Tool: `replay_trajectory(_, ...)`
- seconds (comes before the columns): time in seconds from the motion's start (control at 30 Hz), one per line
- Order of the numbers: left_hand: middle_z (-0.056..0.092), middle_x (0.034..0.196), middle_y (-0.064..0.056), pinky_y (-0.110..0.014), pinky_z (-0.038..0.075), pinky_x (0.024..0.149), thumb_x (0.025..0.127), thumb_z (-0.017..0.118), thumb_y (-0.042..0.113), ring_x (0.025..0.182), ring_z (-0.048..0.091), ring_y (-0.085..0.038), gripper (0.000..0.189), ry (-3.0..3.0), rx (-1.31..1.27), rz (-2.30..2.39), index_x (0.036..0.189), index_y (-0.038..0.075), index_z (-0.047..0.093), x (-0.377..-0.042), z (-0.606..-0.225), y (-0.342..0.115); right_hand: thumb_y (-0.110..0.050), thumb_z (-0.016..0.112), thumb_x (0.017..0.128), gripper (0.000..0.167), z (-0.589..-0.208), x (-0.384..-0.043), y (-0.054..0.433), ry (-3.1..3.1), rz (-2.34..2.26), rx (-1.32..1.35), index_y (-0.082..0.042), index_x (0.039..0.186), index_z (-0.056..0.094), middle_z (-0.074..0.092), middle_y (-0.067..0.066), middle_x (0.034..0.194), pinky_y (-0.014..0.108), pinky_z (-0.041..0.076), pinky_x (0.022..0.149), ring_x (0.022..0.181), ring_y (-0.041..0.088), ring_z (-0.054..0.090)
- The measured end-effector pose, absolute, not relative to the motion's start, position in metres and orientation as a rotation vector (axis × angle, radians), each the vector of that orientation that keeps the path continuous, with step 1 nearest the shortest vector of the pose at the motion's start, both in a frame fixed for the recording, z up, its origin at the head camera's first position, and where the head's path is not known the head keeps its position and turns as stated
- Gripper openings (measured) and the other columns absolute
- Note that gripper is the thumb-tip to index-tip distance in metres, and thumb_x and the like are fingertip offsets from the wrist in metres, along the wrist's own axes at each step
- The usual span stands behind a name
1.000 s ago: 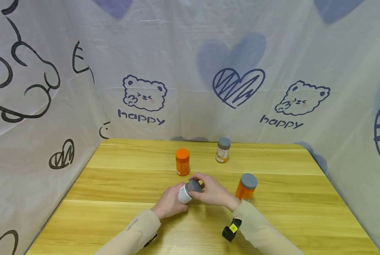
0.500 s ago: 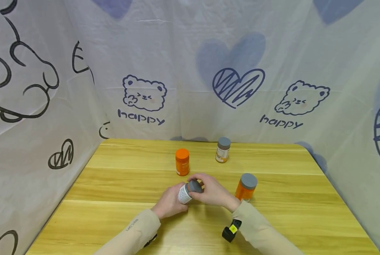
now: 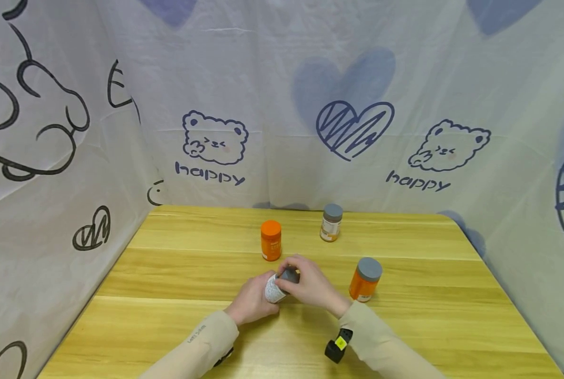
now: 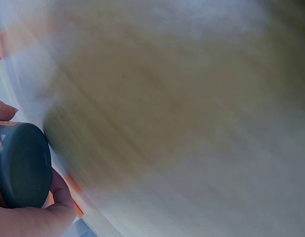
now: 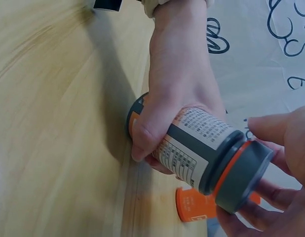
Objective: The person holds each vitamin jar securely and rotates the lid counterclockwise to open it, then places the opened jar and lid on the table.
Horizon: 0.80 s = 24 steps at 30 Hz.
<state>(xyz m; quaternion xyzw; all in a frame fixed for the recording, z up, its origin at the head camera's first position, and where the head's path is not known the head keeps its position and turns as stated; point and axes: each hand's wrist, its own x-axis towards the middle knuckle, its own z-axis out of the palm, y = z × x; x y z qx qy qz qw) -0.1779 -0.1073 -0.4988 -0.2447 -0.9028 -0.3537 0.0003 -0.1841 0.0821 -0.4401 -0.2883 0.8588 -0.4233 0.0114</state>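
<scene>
A white-labelled supplement bottle (image 3: 274, 290) is held tilted above the table, its cap end up and to the right. My left hand (image 3: 253, 301) grips its body, thumb and fingers wrapped round the label, as the right wrist view shows. The dark grey base of the bottle (image 4: 29, 165) faces the left wrist camera. My right hand (image 3: 309, 283) has its thumb and fingers curled about the grey cap (image 5: 244, 175). Between cap and neck an orange band (image 5: 232, 167) is visible. In the right wrist view the right thumb's tip looks slightly off the cap, while lower fingers meet it.
An orange bottle (image 3: 271, 242) with an orange lid stands just beyond the hands. Farther back is a grey-lidded bottle with a pale label (image 3: 330, 229). Another orange bottle (image 3: 364, 284), grey-lidded, stands near my right wrist. Printed cloth (image 3: 282, 158) hangs behind the wooden table (image 3: 168, 263).
My right hand has turned around the cap and shifted slightly left, its wrist lower. More of the nearby orange bottle now shows. The left hand and bottle body stay in place.
</scene>
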Motion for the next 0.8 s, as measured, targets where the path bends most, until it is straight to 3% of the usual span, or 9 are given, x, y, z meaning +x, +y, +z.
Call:
replay_trajectory(0.2, 0.069, 0.098, -0.003, -0.029, 0.051, 0.074, 0.063, 0.082, 0.003, 0.085, 0.063, -0.014, 0.055, -2.847, -0.765, -1.118, 0.114, 0.008, 0.061, -0.179, -0.498, -0.107, -0.016, 0.072, 0.092, 0.007, -0.442, -0.183, 0.080, 2.693, -1.356, -0.862, -0.013, 0.096, 0.067, 0.066, 0.003, 0.103, 0.027, 0.048, 0.084, 0.094, 0.016, 0.058)
replay_trajectory(0.37, 0.069, 0.097, -0.001, -0.029, 0.050, 0.074, 0.063, 0.083, 0.004, 0.084, 0.062, -0.014, 0.055, -2.847, -0.762, -1.119, 0.113, 0.009, 0.061, -0.179, -0.499, -0.107, -0.017, 0.072, 0.093, 0.020, -0.442, -0.183, 0.080, 2.684, -1.365, -0.802, -0.008, 0.109, 0.065, 0.068, 0.007, 0.110, 0.028, 0.050, 0.084, 0.099, 0.019, 0.061)
replay_trajectory(0.63, 0.068, 0.094, 0.000, -0.028, 0.050, 0.072, 0.064, 0.083, 0.004, 0.081, 0.061, -0.013, 0.050, -2.853, -0.750, -1.142, 0.109, 0.010, 0.061, -0.178, -0.498, -0.107, -0.026, 0.073, 0.091, 0.038, -0.444, -0.186, 0.086, 2.625, -1.328, -0.681, -0.010, 0.123, 0.060, 0.065, 0.015, 0.124, 0.038, 0.054, 0.088, 0.109, 0.028, 0.062)
replay_trajectory(0.8, 0.068, 0.095, 0.000, -0.028, 0.050, 0.073, 0.065, 0.083, 0.003, 0.083, 0.061, -0.013, 0.051, -2.856, -0.749, -1.150, 0.110, 0.010, 0.061, -0.178, -0.498, -0.108, -0.032, 0.073, 0.091, 0.054, -0.443, -0.188, 0.090, 2.594, -1.261, -0.644, -0.009, 0.136, 0.055, 0.065, 0.015, 0.122, 0.039, 0.053, 0.085, 0.104, 0.027, 0.062)
